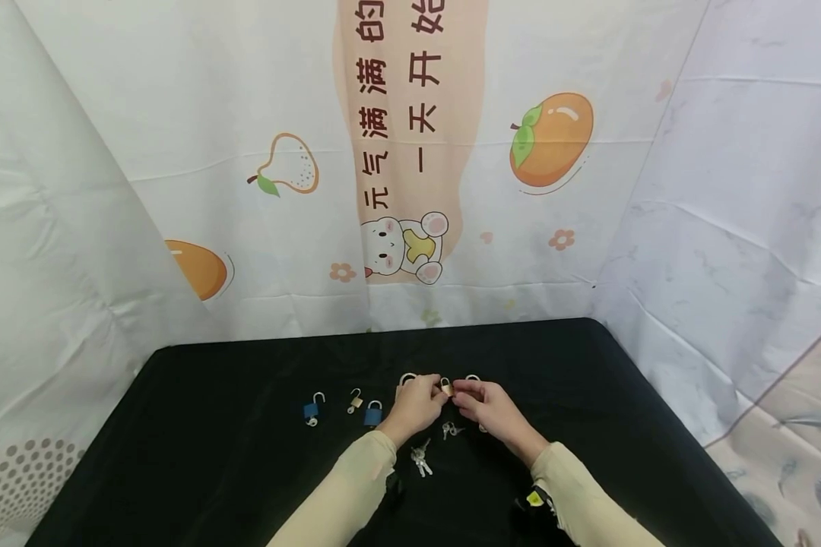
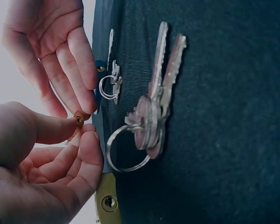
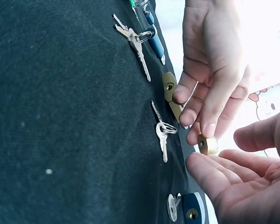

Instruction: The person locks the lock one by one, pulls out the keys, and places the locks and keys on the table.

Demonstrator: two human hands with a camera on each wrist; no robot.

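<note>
A small brass padlock (image 1: pixel 447 388) is held up between the two hands, its shackle on top and its keyhole facing the wrist cameras. My left hand (image 1: pixel 417 399) pinches its body between thumb and fingers. Beside it, my right hand (image 1: pixel 490 410) has its fingers extended and thumb apart, fingertips right at the padlock (image 3: pixel 207 144). Below the hands lies a small ring of keys (image 1: pixel 451 430). Nearer to me is a larger bunch of keys (image 1: pixel 421 458). A larger brass padlock (image 2: pixel 110 203) stands by the left hand, mostly hidden in the head view.
Left of the hands on the black tabletop (image 1: pixel 232 456) lie a blue padlock (image 1: pixel 311 411) with its shackle open and a key in it, a small open brass padlock (image 1: pixel 356 401), and another blue padlock (image 1: pixel 373 414). Behind the right hand a shackle (image 1: pixel 473 377) shows. Printed curtains surround the table.
</note>
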